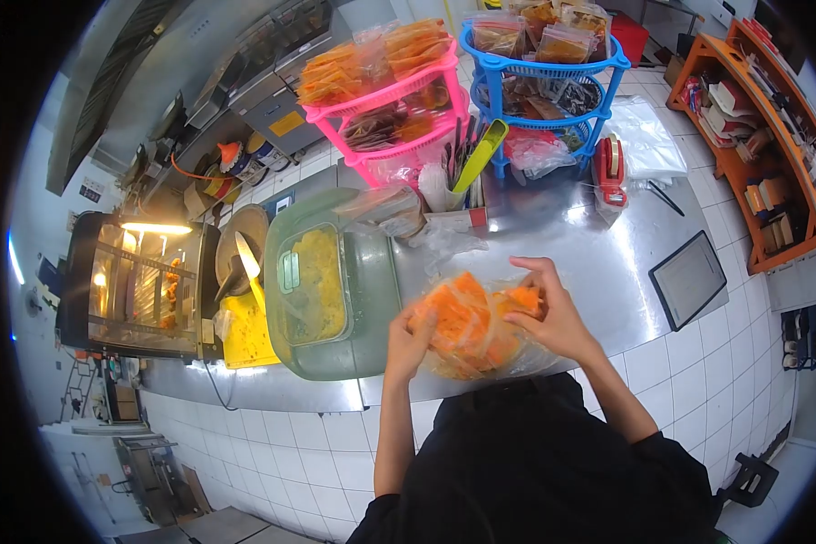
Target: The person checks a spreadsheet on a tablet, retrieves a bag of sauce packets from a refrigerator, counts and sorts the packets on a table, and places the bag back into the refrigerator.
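Several clear plastic packets of orange food (467,331) lie bunched at the table's front edge, between my two hands. My left hand (412,337) is closed on the left side of the packets, thumb on top. On their right side, my right hand (553,313) pinches a packet between thumb and fingers, with its index finger raised. Left of the packets stands a green translucent tub (372,308), and in it a clear container of yellow food (317,281). Crumpled clear plastic (444,249) lies just behind the packets.
A pink rack (381,150) and a blue rack (544,68) of packets stand at the back. A tape dispenser (610,172) and a tablet (687,281) are to the right. A knife (247,257), yellow board (247,334) and lit glass cabinet (140,286) are left.
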